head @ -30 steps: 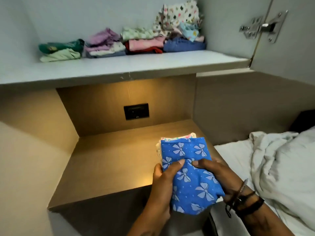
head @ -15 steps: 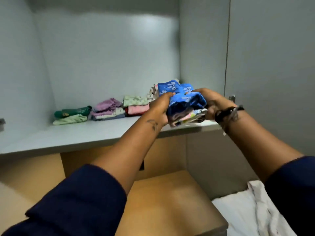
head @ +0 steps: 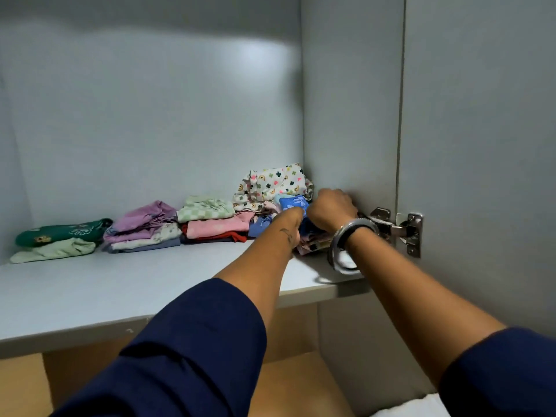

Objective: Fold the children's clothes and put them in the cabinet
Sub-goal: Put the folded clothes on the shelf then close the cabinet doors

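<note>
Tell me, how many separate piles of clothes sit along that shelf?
5: a green pile at far left, a purple pile, a checked-and-pink pile, a clover-print pile in the corner, and the blue bundle under both hands. More may hide behind them.

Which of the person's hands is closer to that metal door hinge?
The right hand. It sits at the shelf's right end, just left of the hinge, its wrist almost against it. The left hand is further left, on the other side of the blue bow-print clothes.
</note>
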